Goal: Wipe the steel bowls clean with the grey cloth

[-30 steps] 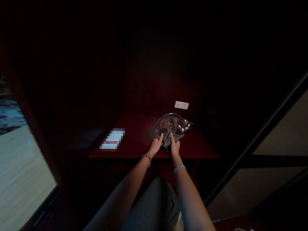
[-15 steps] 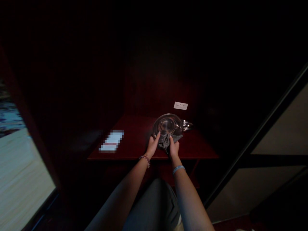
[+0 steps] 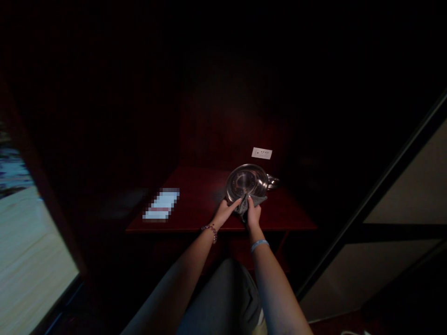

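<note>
A shiny round metal basin [image 3: 246, 180] is tilted with its inside facing me, held above a dark red shelf. My left hand [image 3: 224, 212] grips its lower left rim, thumb lying over the edge toward the cloth. Bunched at the near rim is a grey cloth [image 3: 243, 208]. My right hand [image 3: 253, 215] pinches this cloth against the rim, thumb on top; the fingers underneath are hidden. Partly behind the basin, on its right, sits another shiny metal item [image 3: 273, 182], whose kind I cannot make out.
The dark red shelf [image 3: 199, 218] ends in a front edge just under my hands. A blurred white rectangle [image 3: 161, 204] lies on its left part. A white wall socket [image 3: 261, 153] is on the back panel. Dark panels flank both sides.
The basin has shifted slightly right and turned a little. My left thumb has slid right along the near rim, closer to my right thumb, and the cloth's folds have moved.
</note>
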Demonstrator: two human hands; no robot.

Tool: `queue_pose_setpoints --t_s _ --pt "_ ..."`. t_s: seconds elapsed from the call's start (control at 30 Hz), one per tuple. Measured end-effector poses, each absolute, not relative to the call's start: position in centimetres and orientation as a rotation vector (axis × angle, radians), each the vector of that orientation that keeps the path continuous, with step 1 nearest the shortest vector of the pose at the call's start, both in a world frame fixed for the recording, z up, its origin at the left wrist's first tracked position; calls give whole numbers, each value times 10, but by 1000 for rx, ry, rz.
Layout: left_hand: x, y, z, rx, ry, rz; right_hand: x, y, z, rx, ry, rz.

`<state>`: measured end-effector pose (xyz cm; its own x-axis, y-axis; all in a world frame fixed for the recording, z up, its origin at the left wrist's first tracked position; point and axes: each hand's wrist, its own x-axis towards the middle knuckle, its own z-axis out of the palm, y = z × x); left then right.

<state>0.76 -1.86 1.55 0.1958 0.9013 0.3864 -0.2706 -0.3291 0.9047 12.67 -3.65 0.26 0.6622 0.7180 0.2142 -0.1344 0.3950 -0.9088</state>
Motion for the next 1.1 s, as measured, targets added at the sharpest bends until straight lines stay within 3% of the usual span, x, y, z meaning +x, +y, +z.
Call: queue_pose_setpoints --t_s 0.53,1.1 --pt "6 -15 13 1667 790 1364 125 -38 4 -1077 -725 536" --pt "0 -16 17 1448 1133 1403 121 -37 2 -1143 -817 517"
